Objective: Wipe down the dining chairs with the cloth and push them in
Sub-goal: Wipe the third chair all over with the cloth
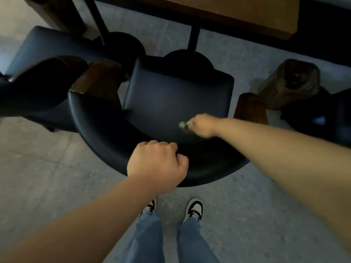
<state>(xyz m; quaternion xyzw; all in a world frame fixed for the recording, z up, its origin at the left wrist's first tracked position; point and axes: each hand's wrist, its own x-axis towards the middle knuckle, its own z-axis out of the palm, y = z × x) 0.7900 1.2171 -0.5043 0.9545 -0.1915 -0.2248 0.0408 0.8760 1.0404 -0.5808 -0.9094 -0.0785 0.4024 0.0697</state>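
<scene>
The fingers [161, 146] of the left hand [156, 166] are curled tight over the top edge of the curved backrest of the dark navy padded dining chair [176, 99], the knuckles up and the thumb tucked at the right side, so the hand grips the backrest firmly. The right hand [202, 125] reaches further forward and lower, down onto the rear part of the chair's seat, and its fingers are closed around a small bunched pale grey cloth [182, 125] that pokes out to the left of the hand and lies against the seat; the hand is blurred, so the exact hold is hard to read. The chair stands facing a brown wooden table [247, 14], its front edge near the black round-footed table leg [193, 37], the seat out from under the tabletop. A second dark padded chair [51, 46] with a brown wooden armrest [47, 73] sits just beside it on the left, and a brown wooden armrest [250, 109] of the near chair shows at the right, with a dark knobbly wooden stump [290, 84] behind it. Below, the person's blue jeans [167, 242] and black-and-white sneakers [193, 207] stand on the grey speckled floor [247, 205] just behind the backrest
</scene>
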